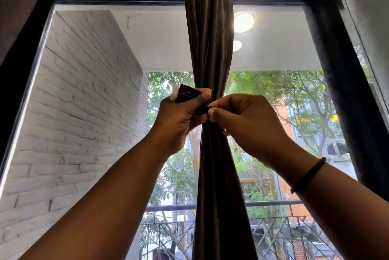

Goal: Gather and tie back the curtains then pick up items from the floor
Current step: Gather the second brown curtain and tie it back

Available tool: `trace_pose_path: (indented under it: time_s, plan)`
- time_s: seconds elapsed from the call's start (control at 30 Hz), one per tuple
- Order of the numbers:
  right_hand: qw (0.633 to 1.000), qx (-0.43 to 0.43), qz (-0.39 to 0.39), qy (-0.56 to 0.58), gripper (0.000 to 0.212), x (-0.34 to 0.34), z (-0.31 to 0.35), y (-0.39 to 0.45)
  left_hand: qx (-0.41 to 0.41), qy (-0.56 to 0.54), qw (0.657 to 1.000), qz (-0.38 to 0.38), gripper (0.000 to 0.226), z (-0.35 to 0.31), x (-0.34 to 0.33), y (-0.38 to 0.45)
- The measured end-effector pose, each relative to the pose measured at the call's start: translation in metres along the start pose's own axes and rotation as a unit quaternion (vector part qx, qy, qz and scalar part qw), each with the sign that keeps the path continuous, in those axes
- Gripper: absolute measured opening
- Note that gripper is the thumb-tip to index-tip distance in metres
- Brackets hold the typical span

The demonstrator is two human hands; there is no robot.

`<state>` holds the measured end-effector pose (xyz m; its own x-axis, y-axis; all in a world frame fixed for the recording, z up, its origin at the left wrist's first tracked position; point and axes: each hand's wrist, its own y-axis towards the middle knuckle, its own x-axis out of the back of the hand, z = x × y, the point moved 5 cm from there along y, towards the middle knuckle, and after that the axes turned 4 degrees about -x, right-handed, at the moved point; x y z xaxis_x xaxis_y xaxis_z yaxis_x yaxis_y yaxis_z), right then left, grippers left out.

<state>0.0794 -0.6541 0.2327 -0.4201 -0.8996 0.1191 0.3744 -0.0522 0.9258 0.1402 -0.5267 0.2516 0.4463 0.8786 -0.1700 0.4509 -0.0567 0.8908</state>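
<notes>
At the window's middle, you are gripping the tie-back strap (186, 95) in your clenched left hand (179, 120); the gathered curtain (210, 49) is hanging upright between both hands, your right hand (242, 121) pinching the strap's other end beside it.

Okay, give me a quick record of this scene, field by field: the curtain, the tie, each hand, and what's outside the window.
curtain: dark curtain gathered into one bunch at mid-window
tie: dark tie-back strip wrapped at the bunch's narrowest part, white-tipped end sticking out left
left hand: left hand closed on the strip's end
right hand: right hand pinching the strip in a fingertip grip
wrist: dark bracelet on right wrist
outside: white brick wall, balcony railing, trees
floor: out of view
</notes>
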Motion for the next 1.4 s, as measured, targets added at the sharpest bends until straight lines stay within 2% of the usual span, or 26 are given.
trace_pose_path:
  time_s: [0.07,0.2,0.3,0.4,0.47,0.6,0.67,0.73,0.8,0.9,0.93,1.03,1.1,1.27,1.33,1.4]
  plan:
    - [0.993,0.042,-0.001,-0.111,0.007,0.002,0.005,0.001,0.010,0.022,1.000,0.009,0.006,-0.002,-0.002,0.000]
    - [0.945,0.124,0.002,-0.304,0.030,0.003,0.016,-0.001,-0.004,0.114,0.992,0.048,0.008,-0.012,-0.006,-0.002]
    - [0.919,0.133,0.022,-0.372,0.023,0.006,0.014,0.006,-0.015,0.168,0.983,0.078,0.013,-0.018,-0.009,-0.005]
    - [0.931,0.153,0.007,-0.330,0.010,0.007,0.010,0.009,-0.020,0.191,0.977,0.090,0.015,-0.025,-0.013,-0.007]
    - [0.943,0.167,-0.015,-0.286,0.010,0.004,0.008,0.007,-0.026,0.194,0.976,0.098,0.016,-0.029,-0.016,-0.009]
    - [0.977,0.128,-0.057,-0.163,0.045,0.010,0.001,0.011,-0.066,0.268,0.955,0.110,0.016,-0.036,-0.020,-0.015]
    - [0.975,0.126,-0.049,-0.178,0.044,0.010,0.001,0.013,-0.093,0.301,0.944,0.102,0.018,-0.038,-0.022,-0.018]
    - [0.957,0.152,-0.042,-0.243,0.041,0.006,0.004,0.011,-0.114,0.330,0.932,0.094,0.022,-0.041,-0.023,-0.020]
    - [0.929,0.180,-0.036,-0.321,0.034,0.000,0.006,0.006,-0.161,0.409,0.893,0.100,0.025,-0.042,-0.026,-0.024]
    - [0.890,0.189,-0.041,-0.413,0.036,-0.006,0.002,0.004,-0.250,0.570,0.772,0.124,0.016,-0.041,-0.037,-0.034]
    - [0.889,0.179,-0.047,-0.419,0.037,-0.006,0.001,0.005,-0.258,0.592,0.754,0.118,0.015,-0.040,-0.038,-0.036]
    - [0.900,0.152,-0.065,-0.403,0.028,-0.006,-0.003,0.008,-0.250,0.598,0.756,0.091,0.019,-0.040,-0.039,-0.033]
    - [0.897,0.146,-0.074,-0.411,0.024,-0.008,-0.004,0.008,-0.238,0.587,0.770,0.075,0.014,-0.039,-0.037,-0.028]
    - [0.900,0.137,-0.095,-0.402,0.026,-0.010,-0.005,0.004,-0.252,0.545,0.797,0.059,0.017,-0.038,-0.039,-0.030]
    - [0.903,0.150,-0.103,-0.389,0.025,-0.012,-0.005,0.002,-0.248,0.502,0.828,0.042,0.023,-0.035,-0.035,-0.031]
    - [0.922,0.155,-0.111,-0.338,0.024,-0.010,-0.006,0.001,-0.213,0.421,0.881,0.029,0.024,-0.030,-0.028,-0.030]
